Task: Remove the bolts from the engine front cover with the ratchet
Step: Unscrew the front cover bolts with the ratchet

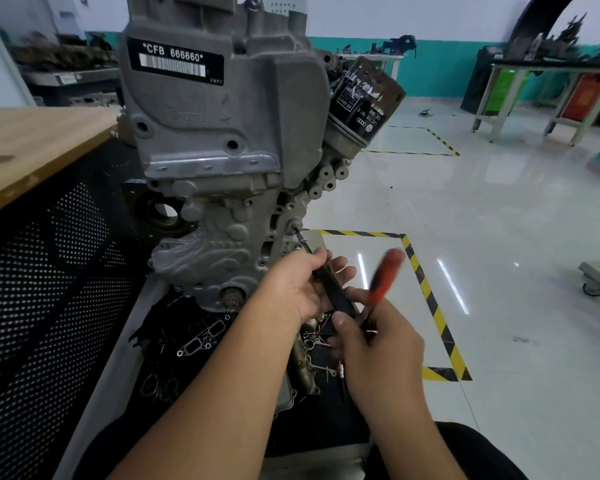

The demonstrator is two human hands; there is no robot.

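The grey engine front cover (pixel 222 140) stands upright in front of me. A bolt (pixel 294 224) sits on its lower right edge, and the tip of the ratchet's long extension (pixel 303 241) is on it. My left hand (pixel 298 289) curls round the dark extension shaft below the bolt. My right hand (pixel 374 344) grips the ratchet near its head. The ratchet's red handle (pixel 385 275) sticks up to the right and is blurred.
A black oil filter (pixel 364 102) juts from the engine's upper right. A wooden bench top (pixel 32 147) with black perforated panels is at the left. Loose bolts and gaskets (pixel 201 337) lie on the dark tray below the engine. Yellow-black tape (pixel 433 306) marks the glossy floor.
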